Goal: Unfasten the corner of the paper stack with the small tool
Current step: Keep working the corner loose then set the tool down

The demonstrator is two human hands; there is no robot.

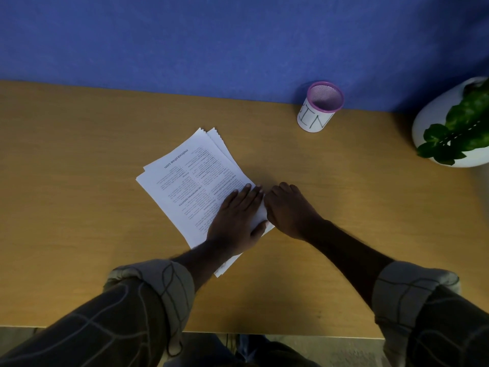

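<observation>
A stack of white printed paper sheets lies slanted near the middle of the tan wooden tabletop, its sheets slightly fanned at the far end so that several edges show. The left hand lies flat on the near right part of the stack, palm down, fingers stretched out together and pressing the top page, gripping nothing. The right hand sits just beside it at the right edge of the stack, knuckles up and fingers curled downward at the paper's corner; whether they hold a small tool cannot be told, since anything under them is hidden. The two hands nearly touch above the edge of the sheets. Both forearms come from rolled-up grey patterned sleeves at the near edge. Farther back on the right, against the blue fabric partition, stands a white cylindrical mesh cup with a purple rim, with dark lettering on its side. At the far right sits a rounded white pot with a green leafy plant.
</observation>
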